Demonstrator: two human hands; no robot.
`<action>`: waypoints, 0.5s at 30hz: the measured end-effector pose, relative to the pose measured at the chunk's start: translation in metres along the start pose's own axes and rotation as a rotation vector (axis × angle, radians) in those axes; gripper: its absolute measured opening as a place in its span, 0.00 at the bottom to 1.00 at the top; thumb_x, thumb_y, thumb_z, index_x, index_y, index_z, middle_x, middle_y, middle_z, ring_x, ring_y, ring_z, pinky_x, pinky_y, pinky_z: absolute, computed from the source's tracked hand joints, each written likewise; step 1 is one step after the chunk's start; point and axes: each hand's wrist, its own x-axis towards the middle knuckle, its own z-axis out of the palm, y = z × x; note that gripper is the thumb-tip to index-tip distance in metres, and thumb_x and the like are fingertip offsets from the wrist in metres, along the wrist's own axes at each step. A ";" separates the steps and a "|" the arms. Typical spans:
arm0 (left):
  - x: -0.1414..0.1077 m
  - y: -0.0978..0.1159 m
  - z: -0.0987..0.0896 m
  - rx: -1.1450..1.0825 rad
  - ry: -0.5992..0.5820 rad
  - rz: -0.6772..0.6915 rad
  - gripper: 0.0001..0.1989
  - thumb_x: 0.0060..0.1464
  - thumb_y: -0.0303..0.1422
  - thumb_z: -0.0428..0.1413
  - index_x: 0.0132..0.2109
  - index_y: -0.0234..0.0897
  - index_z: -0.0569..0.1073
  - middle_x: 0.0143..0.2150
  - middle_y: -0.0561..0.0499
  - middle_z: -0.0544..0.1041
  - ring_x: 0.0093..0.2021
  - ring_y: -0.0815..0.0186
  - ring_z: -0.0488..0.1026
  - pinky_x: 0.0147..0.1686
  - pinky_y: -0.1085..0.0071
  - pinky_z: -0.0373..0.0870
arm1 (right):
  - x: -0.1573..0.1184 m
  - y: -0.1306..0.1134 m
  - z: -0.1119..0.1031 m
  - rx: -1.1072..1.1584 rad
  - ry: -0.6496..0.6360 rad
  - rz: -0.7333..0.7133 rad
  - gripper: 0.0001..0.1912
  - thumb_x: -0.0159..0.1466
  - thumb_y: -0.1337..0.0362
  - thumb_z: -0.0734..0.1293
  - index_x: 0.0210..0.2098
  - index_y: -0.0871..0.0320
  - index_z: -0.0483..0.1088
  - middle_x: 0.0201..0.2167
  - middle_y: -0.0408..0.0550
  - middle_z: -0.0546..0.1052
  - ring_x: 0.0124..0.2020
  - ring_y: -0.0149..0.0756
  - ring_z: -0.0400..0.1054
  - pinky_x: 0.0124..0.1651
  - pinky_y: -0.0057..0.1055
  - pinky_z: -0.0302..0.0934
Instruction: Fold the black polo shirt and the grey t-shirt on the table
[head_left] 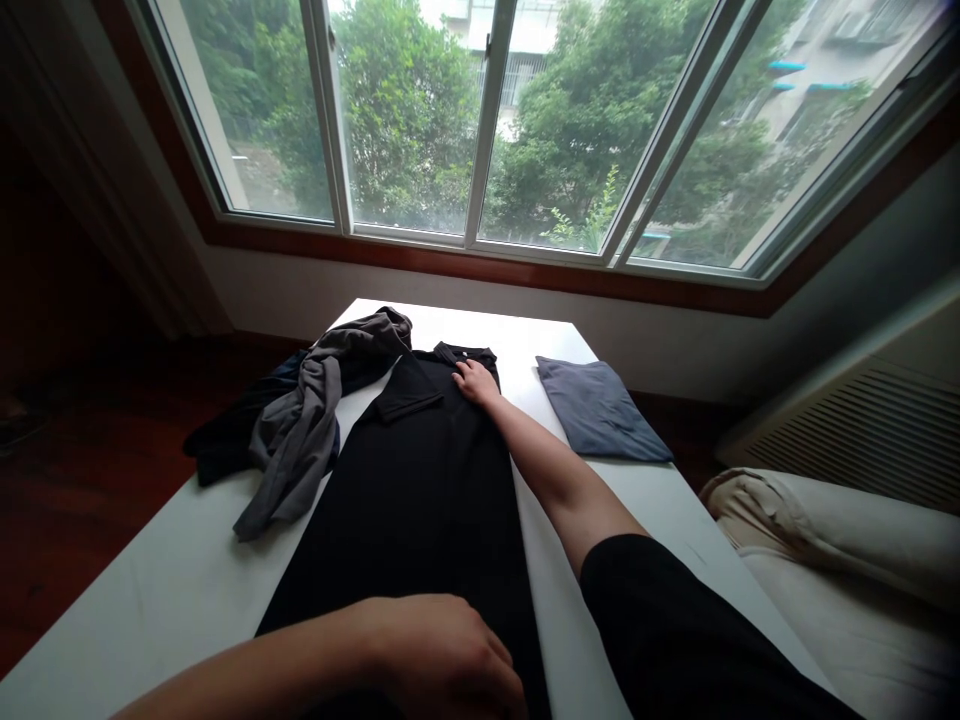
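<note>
Head view: black shirt (420, 500) spread on a white table (150, 590), right hand (476, 382) at the collar

The shirt lies lengthwise on the table, collar (486, 355) toward the window (409, 130), body running down to the near edge of view. One short sleeve (409, 398) lies across its upper front. The right hand rests palm down just below the collar; its fingers are spread and extended, not clenched on cloth. The left hand (457, 650) is over the lower body of the shirt, back of the hand uppermost. Its fingers point down out of sight, so a grip cannot be confirmed.

To the left, a pile of clothes (307, 420) overhangs the table edge. To the right, well apart from the shirt, lies a folded grey cloth (604, 410). Beyond it is a pale cushion (885, 510).

Caution: a sideways drag by the right hand could skew the collar and crease the body. An uneven pull by the left hand could twist the shirt. Cloth caught against the pile could pull it further over the edge, where its own weight could make it slide off.
</note>
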 end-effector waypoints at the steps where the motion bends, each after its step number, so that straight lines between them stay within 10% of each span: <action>1: 0.001 -0.001 -0.001 0.030 0.019 -0.042 0.11 0.65 0.35 0.58 0.52 0.41 0.76 0.45 0.51 0.81 0.42 0.66 0.78 0.37 0.73 0.71 | -0.001 0.002 0.001 -0.007 0.000 -0.010 0.29 0.76 0.52 0.59 0.71 0.56 0.61 0.73 0.55 0.61 0.73 0.47 0.52 0.74 0.40 0.46; 6: 0.002 -0.005 0.007 0.253 0.084 -0.130 0.29 0.63 0.46 0.59 0.66 0.42 0.69 0.67 0.42 0.70 0.69 0.48 0.64 0.67 0.48 0.60 | 0.000 0.008 -0.001 -0.024 -0.030 0.053 0.34 0.77 0.47 0.54 0.74 0.61 0.55 0.75 0.59 0.55 0.75 0.50 0.46 0.75 0.43 0.41; 15: 0.022 0.001 0.073 0.377 0.054 -0.074 0.27 0.75 0.39 0.40 0.76 0.45 0.57 0.78 0.44 0.53 0.77 0.49 0.47 0.72 0.41 0.51 | -0.015 0.015 -0.006 -0.093 -0.177 0.168 0.40 0.74 0.39 0.50 0.78 0.51 0.45 0.79 0.53 0.42 0.78 0.49 0.33 0.75 0.49 0.34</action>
